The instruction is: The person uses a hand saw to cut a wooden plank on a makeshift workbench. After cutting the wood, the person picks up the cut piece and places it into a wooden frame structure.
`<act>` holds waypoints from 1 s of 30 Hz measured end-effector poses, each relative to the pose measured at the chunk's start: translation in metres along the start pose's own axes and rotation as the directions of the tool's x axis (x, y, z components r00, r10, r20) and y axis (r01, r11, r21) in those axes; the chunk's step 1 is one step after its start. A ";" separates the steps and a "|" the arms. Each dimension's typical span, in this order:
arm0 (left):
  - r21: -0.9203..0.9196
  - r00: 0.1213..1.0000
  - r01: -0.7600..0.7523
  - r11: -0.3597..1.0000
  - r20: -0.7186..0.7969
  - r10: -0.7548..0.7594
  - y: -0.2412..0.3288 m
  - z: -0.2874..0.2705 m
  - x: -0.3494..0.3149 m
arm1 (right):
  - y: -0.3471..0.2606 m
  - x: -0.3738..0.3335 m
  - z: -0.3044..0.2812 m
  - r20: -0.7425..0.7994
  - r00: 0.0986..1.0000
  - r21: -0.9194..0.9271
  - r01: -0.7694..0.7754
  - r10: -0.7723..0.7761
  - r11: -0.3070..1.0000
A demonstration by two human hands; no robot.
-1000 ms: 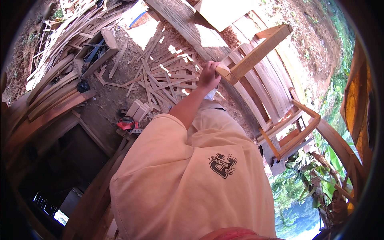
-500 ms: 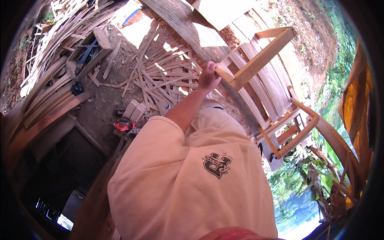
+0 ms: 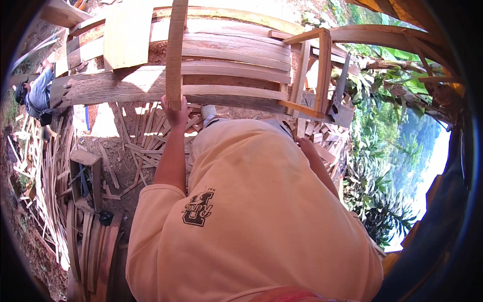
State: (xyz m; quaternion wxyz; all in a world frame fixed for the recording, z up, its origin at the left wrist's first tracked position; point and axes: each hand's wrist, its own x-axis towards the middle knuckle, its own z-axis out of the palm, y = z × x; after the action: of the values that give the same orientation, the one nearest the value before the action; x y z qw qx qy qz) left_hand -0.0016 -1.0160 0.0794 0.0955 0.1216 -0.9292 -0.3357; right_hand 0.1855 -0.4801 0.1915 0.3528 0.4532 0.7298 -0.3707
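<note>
A slatted wooden frame [image 3: 236, 68] lies across a long thick plank [image 3: 115, 85]. My left hand [image 3: 175, 111] is closed around the near end of the upright crosspiece [image 3: 174, 55] at the frame's left end. At the right end stands a smaller rectangular end frame [image 3: 322, 70], with a handsaw [image 3: 342, 83] beside it, blade pointing away. My right hand [image 3: 305, 145] is low by my right side, just below that end frame, close to the wood offcuts. Its fingers are small and partly hidden, and nothing held shows in it.
A pale board [image 3: 128, 35] lies over the left of the plank. Thin wood strips [image 3: 55, 176] and offcuts cover the ground. A wooden box [image 3: 85, 158] stands at left, near curved boards [image 3: 95, 246]. Another person [image 3: 39, 95] bends at the far left. Plants [image 3: 377, 176] grow at right.
My view has swung round to the right, so the slatted frame now lies across the top. My right hand and the other person have come into view. My left hand still grips the frame.
</note>
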 end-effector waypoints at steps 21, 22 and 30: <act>0.323 0.816 0.317 0.891 0.385 -0.430 0.004 -0.040 -0.127 | 0.037 0.139 -0.048 -0.311 0.883 -0.123 0.328 -0.351 0.936; 0.358 0.789 0.266 0.895 0.452 -0.415 0.008 -0.041 -0.137 | 0.029 0.142 -0.052 -0.350 0.836 -0.157 0.392 -0.423 0.906; 0.323 0.673 0.282 0.903 0.604 -0.427 0.076 -0.020 -0.210 | -0.040 0.149 -0.078 -0.216 0.571 -0.361 0.707 -0.792 0.608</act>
State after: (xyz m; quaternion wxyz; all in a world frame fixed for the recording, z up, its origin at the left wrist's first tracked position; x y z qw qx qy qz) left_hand 0.1914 -0.9106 0.1237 -0.3200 0.1826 -0.8889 -0.2722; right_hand 0.0842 -0.3658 0.1104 0.0740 0.1120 0.9418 -0.3082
